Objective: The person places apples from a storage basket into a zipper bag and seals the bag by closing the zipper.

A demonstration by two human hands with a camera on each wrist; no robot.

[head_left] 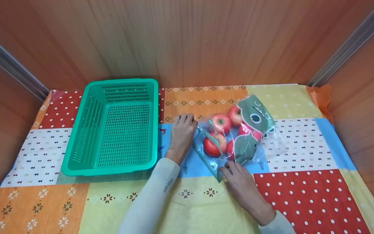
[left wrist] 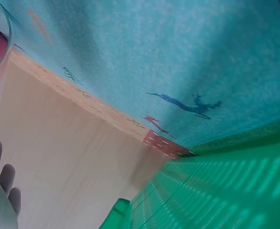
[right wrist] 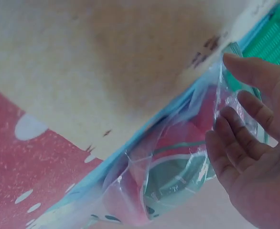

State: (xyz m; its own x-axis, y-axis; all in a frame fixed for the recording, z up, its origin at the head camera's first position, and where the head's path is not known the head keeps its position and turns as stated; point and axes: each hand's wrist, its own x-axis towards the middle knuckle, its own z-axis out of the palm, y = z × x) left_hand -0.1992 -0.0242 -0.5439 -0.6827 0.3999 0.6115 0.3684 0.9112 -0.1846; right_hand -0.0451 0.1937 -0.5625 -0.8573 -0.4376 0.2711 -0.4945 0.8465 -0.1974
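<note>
A clear zip-top plastic bag [head_left: 213,165] with a green cartoon print lies on the patchwork cloth, its mouth towards the left. Inside it are several red apples [head_left: 221,123]. My left hand [head_left: 183,131] is at the far corner of the bag's mouth, pinching it with bent index finger and thumb. Its other fingers [left wrist: 6,177] extend loosely in the left wrist view. At the bag's near side is my right hand [head_left: 241,186], thumb tip on the bag's edge and fingers loosely bent against the plastic. A gap shows between thumb and fingers [right wrist: 235,143] in the right wrist view.
A green plastic basket [head_left: 155,130] with slotted walls stands on the cloth left of my left hand. The patchwork cloth [head_left: 187,201] covers the table. Wood-patterned panels [head_left: 187,42] rise at the back and both sides, with grey strips at the corners.
</note>
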